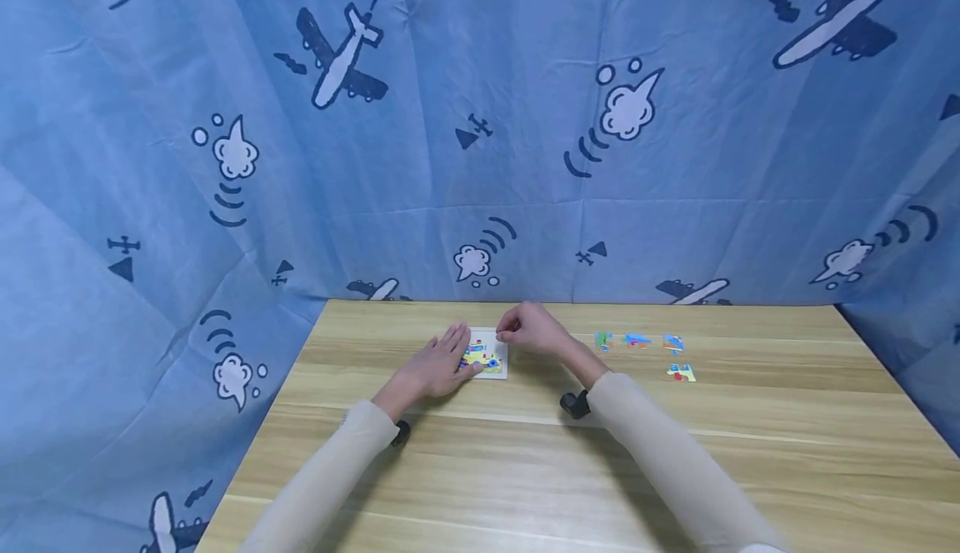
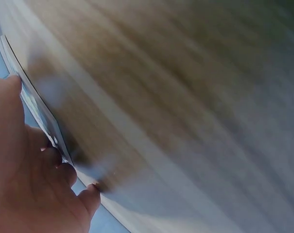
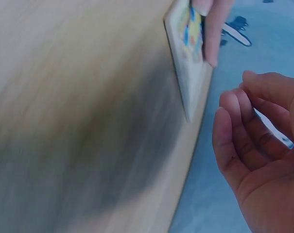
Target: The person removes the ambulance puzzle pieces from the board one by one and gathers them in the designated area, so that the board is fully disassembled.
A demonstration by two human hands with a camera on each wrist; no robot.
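Note:
A small white-framed jigsaw board [image 1: 492,374] with a colourful picture lies on the table near its back edge. My left hand [image 1: 441,363] lies over the board's left part, fingers straight and spread, thumb along its lower side. In the left wrist view, the left hand [image 2: 35,160] has its fingertips along the board's edge. My right hand [image 1: 534,328] is by the board's upper right corner. Seen in the right wrist view, the right hand [image 3: 263,126] has loosely bent fingers, with thumb and index tips close together and no piece showing between them.
To the right of the board lie several loose jigsaw pieces: a green one [image 1: 603,341], a blue-and-red one [image 1: 637,340], a blue-and-orange one [image 1: 673,343] and a yellow-and-red one [image 1: 681,373]. A blue curtain [image 1: 525,161] hangs behind the wooden table [image 1: 480,470].

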